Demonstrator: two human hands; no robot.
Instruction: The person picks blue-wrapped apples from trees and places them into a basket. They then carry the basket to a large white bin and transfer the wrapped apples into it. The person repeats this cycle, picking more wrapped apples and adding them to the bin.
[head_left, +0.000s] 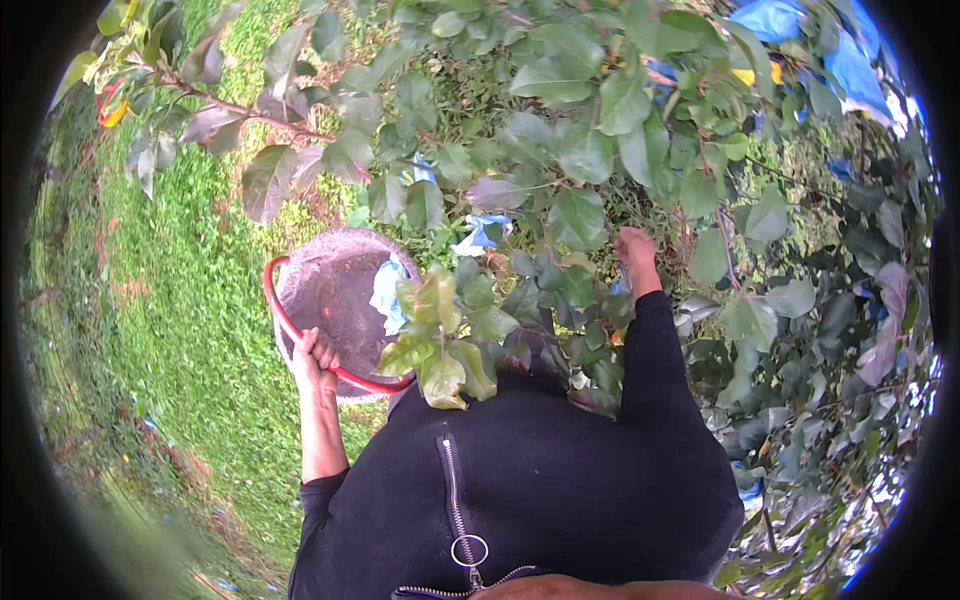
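My left hand (313, 356) is wrapped around the red handle (281, 300) of a round bucket (322, 277). The bucket has a fuzzy, greyish lining, and a crumpled blue-and-white piece of film or paper (388, 296) lies inside it. Leaves hide part of its right side. My right hand (637, 251) reaches in among the leafy branches of a tree (577, 217), fingers curled beside a thin stem. Whether it grips that stem cannot be made out. A blue-and-white scrap (481, 234) shows between the leaves to its left.
A leafy shoot (442, 345) hangs close before my chest, and a longer branch (247, 112) crosses at upper left. Dense foliage (787, 360) fills the right side. Blue sheets (855, 67) show at upper right. Grass (195, 337) covers the ground at left.
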